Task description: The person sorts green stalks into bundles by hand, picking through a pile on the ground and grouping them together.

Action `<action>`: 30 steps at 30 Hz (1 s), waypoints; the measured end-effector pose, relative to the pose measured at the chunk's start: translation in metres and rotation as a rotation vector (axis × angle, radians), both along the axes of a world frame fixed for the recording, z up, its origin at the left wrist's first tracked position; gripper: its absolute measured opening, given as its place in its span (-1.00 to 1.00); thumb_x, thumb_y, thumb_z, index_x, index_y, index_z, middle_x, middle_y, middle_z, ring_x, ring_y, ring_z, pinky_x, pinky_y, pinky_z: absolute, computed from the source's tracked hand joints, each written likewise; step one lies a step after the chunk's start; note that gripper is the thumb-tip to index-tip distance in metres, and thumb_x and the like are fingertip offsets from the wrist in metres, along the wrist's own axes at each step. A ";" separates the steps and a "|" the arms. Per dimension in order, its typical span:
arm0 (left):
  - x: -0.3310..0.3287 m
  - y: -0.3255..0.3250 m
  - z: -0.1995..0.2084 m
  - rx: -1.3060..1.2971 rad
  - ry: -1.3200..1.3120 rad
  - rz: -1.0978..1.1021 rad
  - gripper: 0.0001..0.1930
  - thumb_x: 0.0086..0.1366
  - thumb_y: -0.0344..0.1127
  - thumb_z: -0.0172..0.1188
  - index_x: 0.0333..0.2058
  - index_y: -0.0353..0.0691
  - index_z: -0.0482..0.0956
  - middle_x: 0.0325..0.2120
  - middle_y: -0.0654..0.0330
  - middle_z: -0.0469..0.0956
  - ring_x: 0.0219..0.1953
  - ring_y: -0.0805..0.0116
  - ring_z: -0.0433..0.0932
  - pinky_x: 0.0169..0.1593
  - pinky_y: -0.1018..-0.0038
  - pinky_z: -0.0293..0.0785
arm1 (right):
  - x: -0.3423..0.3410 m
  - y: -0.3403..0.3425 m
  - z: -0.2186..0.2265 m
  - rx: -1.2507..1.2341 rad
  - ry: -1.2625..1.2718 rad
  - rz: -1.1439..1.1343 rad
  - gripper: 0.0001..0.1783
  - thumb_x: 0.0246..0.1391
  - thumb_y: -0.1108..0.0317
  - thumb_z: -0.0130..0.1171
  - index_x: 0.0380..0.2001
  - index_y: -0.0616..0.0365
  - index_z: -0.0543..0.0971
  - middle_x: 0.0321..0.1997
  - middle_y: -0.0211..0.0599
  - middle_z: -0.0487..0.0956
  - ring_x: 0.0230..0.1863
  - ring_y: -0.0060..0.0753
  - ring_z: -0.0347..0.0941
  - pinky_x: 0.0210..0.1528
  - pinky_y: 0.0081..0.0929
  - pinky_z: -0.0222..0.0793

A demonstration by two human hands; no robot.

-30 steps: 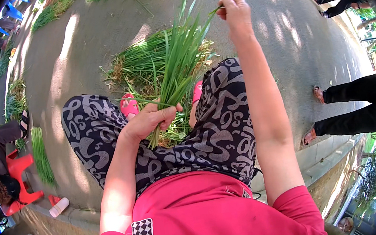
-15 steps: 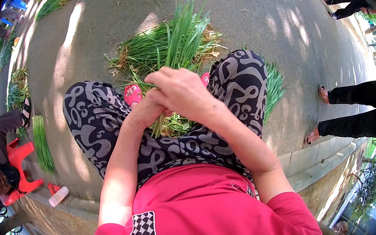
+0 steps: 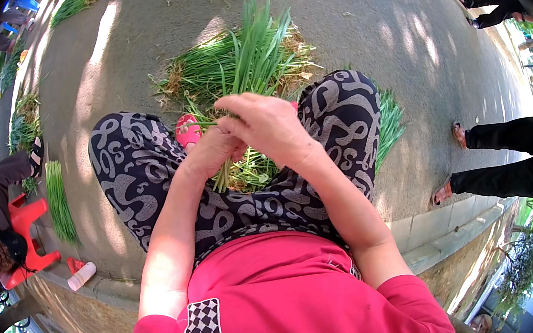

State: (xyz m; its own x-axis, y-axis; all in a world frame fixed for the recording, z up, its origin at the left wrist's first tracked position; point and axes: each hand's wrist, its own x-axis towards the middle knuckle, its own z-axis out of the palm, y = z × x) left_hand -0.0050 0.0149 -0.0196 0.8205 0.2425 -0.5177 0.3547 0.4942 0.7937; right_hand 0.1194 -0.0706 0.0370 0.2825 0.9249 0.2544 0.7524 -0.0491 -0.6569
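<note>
Grey paved ground (image 3: pixel 418 104) fills most of the view, outdoors, w/ sun patches & tree shade; a low kerb wall (image 3: pixel 447 227) runs behind the seated person. Patterned dark trousers (image 3: pixel 141 172) spread either side, pink shirt (image 3: pixel 302 295) below. On the ground past the knees lies a big loose heap (image 3: pixel 198 71) of long green stalks, w/ more greens (image 3: pixel 390 125) beside the R knee. Over L: a red stool (image 3: pixel 34 238), a neat upright-looking bunch (image 3: pixel 59 202) of stalks near it, then a small white cup (image 3: pixel 81 276). Btwn the knees is the green bundle (image 3: pixel 253 61), leafy tops fanned out over the heap, clenched near its base in the L hand (image 3: pixel 206 155). R hand (image 3: pixel 262 127) is bent over the L one, fingers curled. Vs 1 s ago: R hand, then out to upper R pinching a strand, is now in at the L hand; vs 0.5 s ago, it's only slightly shifted. R hand covers the bundle's middle & part of the L grip, so can't tell if it pinches anything. Bystander's dark trousers (image 3: pixel 505 160), far R, are cut off by the lens rim.
</note>
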 end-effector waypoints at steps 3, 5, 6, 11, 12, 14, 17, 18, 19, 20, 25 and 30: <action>-0.001 0.001 -0.009 -0.010 0.008 0.022 -0.83 0.23 -0.29 0.14 -0.55 -0.08 0.48 -0.64 0.44 0.38 -0.61 0.63 0.29 -0.55 0.62 0.16 | 0.001 0.001 -0.002 -0.165 -0.059 0.081 -0.81 0.01 0.23 0.16 -0.33 0.06 0.58 -0.41 -0.23 0.58 -0.35 -0.12 0.54 -0.30 -0.27 0.44; -0.003 0.001 -0.012 -0.003 0.024 0.029 -0.85 0.21 -0.32 0.15 -0.55 -0.07 0.49 -0.63 0.44 0.39 -0.61 0.63 0.30 -0.55 0.62 0.16 | 0.003 0.002 -0.001 -0.183 -0.013 0.098 -0.83 -0.01 0.25 0.16 -0.38 0.09 0.56 -0.43 -0.21 0.58 -0.36 -0.09 0.53 -0.31 -0.25 0.43; -0.001 -0.001 -0.007 0.004 0.028 0.031 -0.85 0.21 -0.32 0.15 -0.55 -0.08 0.49 -0.64 0.44 0.39 -0.62 0.63 0.30 -0.56 0.63 0.16 | 0.003 0.001 -0.002 -0.161 0.004 0.087 -0.84 -0.01 0.27 0.17 -0.38 0.10 0.55 -0.44 -0.20 0.58 -0.37 -0.11 0.53 -0.33 -0.27 0.42; 0.002 0.001 0.004 0.030 -0.037 0.012 -0.82 0.25 -0.24 0.19 -0.44 -0.14 0.42 -0.66 0.45 0.31 -0.66 0.65 0.23 -0.60 0.64 0.14 | 0.005 0.000 -0.005 -0.022 0.339 -0.054 -0.88 -0.01 0.40 0.20 -0.36 0.15 0.53 -0.51 -0.20 0.55 -0.48 -0.32 0.52 -0.43 -0.39 0.39; 0.003 0.001 0.008 0.037 -0.036 0.026 -0.79 0.26 -0.19 0.20 -0.44 -0.13 0.41 -0.67 0.45 0.31 -0.67 0.65 0.23 -0.60 0.65 0.14 | 0.008 -0.002 -0.006 0.004 0.458 -0.120 -0.88 0.00 0.45 0.22 -0.34 0.18 0.53 -0.57 -0.37 0.50 -0.54 -0.60 0.39 -0.51 -0.57 0.29; 0.003 0.003 0.015 -0.023 -0.051 0.063 -0.74 0.27 -0.11 0.21 -0.43 -0.12 0.41 -0.67 0.46 0.29 -0.68 0.66 0.22 -0.61 0.66 0.13 | 0.019 -0.004 -0.013 -0.011 0.660 -0.237 -0.88 0.02 0.43 0.22 -0.39 0.23 0.52 -0.60 -0.44 0.48 -0.56 -0.65 0.37 -0.52 -0.61 0.29; 0.004 0.005 0.017 -0.210 -0.095 0.130 -0.75 0.28 -0.09 0.21 -0.40 -0.11 0.42 -0.69 0.47 0.25 -0.69 0.68 0.21 -0.61 0.67 0.13 | 0.040 -0.007 -0.031 0.142 0.814 -0.359 -0.89 0.06 0.42 0.22 -0.38 0.23 0.52 -0.59 -0.60 0.42 -0.54 -0.80 0.25 -0.52 -0.73 0.21; 0.004 0.006 0.016 -0.222 -0.091 0.147 -0.75 0.30 -0.10 0.19 -0.36 -0.13 0.44 -0.68 0.47 0.25 -0.69 0.67 0.20 -0.61 0.67 0.14 | 0.046 -0.008 -0.034 0.185 0.858 -0.406 -0.88 0.06 0.42 0.22 -0.37 0.22 0.51 -0.59 -0.61 0.41 -0.54 -0.82 0.23 -0.52 -0.75 0.20; 0.004 0.006 0.015 -0.234 -0.087 0.165 -0.76 0.31 -0.10 0.17 -0.32 -0.15 0.45 -0.67 0.46 0.25 -0.68 0.67 0.20 -0.60 0.67 0.14 | 0.053 -0.010 -0.035 0.118 0.824 -0.432 -0.82 0.05 0.39 0.23 -0.28 0.20 0.51 -0.39 -0.42 0.49 -0.41 -0.64 0.37 -0.37 -0.62 0.32; 0.004 0.007 0.014 -0.246 -0.084 0.182 -0.75 0.32 -0.10 0.16 -0.28 -0.17 0.47 -0.67 0.46 0.25 -0.68 0.67 0.19 -0.59 0.67 0.15 | 0.053 -0.012 -0.038 0.134 0.454 -0.502 -0.78 0.04 0.38 0.23 -0.24 0.18 0.50 -0.28 -0.34 0.48 -0.33 -0.52 0.40 -0.29 -0.54 0.33; 0.002 0.012 0.006 -0.313 -0.149 0.350 -0.74 0.33 -0.09 0.13 -0.25 -0.18 0.45 -0.65 0.45 0.24 -0.65 0.67 0.21 -0.57 0.67 0.19 | 0.040 -0.014 -0.034 0.086 -0.185 -0.487 -0.60 -0.01 0.35 0.25 -0.07 0.14 0.45 0.07 -0.06 0.35 0.01 -0.07 0.39 -0.01 -0.21 0.31; 0.001 0.019 -0.002 -0.377 -0.262 0.547 -0.74 0.34 -0.10 0.12 -0.23 -0.17 0.45 -0.62 0.44 0.23 -0.60 0.65 0.21 -0.51 0.66 0.22 | 0.000 -0.015 -0.053 -0.149 0.688 -0.101 -0.67 0.19 0.24 0.08 -0.10 0.28 0.49 -0.26 -0.12 0.57 -0.28 -0.31 0.50 -0.21 -0.39 0.41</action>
State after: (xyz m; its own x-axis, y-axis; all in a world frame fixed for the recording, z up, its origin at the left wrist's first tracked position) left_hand -0.0036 0.0343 -0.0216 0.7413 0.4985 -0.4495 -0.2019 0.8043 0.5589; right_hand 0.1196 -0.0857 -0.0158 0.4194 0.8970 -0.1393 0.1569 -0.2228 -0.9622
